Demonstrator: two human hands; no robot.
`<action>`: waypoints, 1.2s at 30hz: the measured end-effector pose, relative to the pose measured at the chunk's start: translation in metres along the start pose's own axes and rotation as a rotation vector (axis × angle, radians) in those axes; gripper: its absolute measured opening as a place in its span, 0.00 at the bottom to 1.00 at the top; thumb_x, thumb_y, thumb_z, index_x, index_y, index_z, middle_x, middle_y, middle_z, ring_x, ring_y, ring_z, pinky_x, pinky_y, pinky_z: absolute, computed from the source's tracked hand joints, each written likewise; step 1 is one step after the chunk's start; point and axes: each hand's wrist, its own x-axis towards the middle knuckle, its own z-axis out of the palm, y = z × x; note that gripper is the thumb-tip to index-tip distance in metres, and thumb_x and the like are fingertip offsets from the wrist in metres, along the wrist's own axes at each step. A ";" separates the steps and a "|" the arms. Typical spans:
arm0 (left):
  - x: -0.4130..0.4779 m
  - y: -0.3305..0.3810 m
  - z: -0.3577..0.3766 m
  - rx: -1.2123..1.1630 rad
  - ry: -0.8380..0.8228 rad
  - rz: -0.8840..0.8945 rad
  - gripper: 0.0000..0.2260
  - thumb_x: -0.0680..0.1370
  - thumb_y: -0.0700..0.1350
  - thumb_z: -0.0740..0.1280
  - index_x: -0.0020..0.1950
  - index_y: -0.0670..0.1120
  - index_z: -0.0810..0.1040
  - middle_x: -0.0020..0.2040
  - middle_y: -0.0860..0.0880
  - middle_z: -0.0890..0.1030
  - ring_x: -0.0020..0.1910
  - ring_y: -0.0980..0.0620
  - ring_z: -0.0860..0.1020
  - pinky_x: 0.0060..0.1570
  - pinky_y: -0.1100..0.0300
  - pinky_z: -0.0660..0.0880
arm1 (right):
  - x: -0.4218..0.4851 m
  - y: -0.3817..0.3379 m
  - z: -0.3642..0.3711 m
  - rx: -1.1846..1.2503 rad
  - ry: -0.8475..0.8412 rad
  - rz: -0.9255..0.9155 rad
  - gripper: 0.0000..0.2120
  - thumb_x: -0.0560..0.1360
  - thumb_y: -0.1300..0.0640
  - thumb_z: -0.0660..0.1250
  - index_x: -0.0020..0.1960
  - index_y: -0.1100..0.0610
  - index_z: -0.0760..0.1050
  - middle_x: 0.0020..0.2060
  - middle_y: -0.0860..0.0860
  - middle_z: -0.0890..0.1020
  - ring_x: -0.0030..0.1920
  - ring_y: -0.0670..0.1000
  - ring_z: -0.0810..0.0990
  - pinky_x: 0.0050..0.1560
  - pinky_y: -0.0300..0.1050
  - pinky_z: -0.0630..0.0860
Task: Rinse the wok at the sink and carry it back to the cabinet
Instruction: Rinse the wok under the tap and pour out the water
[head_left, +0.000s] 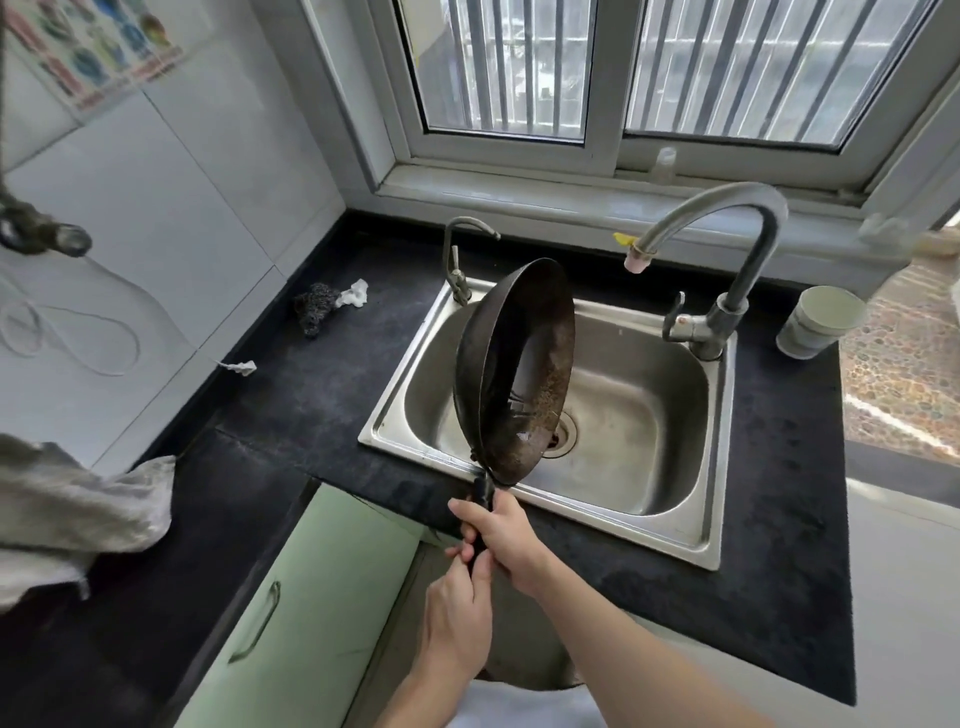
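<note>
Of the person only two forearms and the hands show. The left forearm (431, 680) and the right forearm (613, 639) are bare all the way to the lower edge of the view, and the left hand (460, 603) and right hand (501, 535) are bare as well. Between the forearms, at the bottom edge, lies a patch of pale bluish-white cloth (519, 709) (apparently the front of a top; its cut cannot be told). The cloth looks plain, smooth and of one colour.
</note>
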 end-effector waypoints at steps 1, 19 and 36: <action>-0.001 0.001 0.002 0.008 0.006 0.000 0.16 0.83 0.50 0.55 0.55 0.42 0.79 0.45 0.41 0.84 0.49 0.41 0.81 0.41 0.55 0.68 | -0.001 0.000 -0.002 0.003 -0.004 -0.003 0.10 0.79 0.60 0.69 0.44 0.60 0.68 0.27 0.53 0.72 0.23 0.50 0.73 0.52 0.64 0.79; -0.017 0.012 0.017 0.089 0.059 0.045 0.16 0.82 0.53 0.54 0.52 0.45 0.77 0.41 0.42 0.83 0.43 0.39 0.80 0.37 0.49 0.69 | -0.016 -0.008 -0.019 -0.074 0.027 -0.076 0.12 0.75 0.61 0.74 0.43 0.60 0.70 0.27 0.53 0.74 0.23 0.51 0.74 0.41 0.55 0.81; -0.019 0.021 0.010 0.108 0.060 0.073 0.17 0.81 0.54 0.57 0.63 0.46 0.76 0.42 0.44 0.85 0.43 0.44 0.81 0.36 0.53 0.69 | -0.012 -0.002 -0.029 -0.104 -0.008 -0.114 0.13 0.75 0.61 0.73 0.41 0.59 0.69 0.29 0.54 0.75 0.26 0.51 0.76 0.36 0.49 0.79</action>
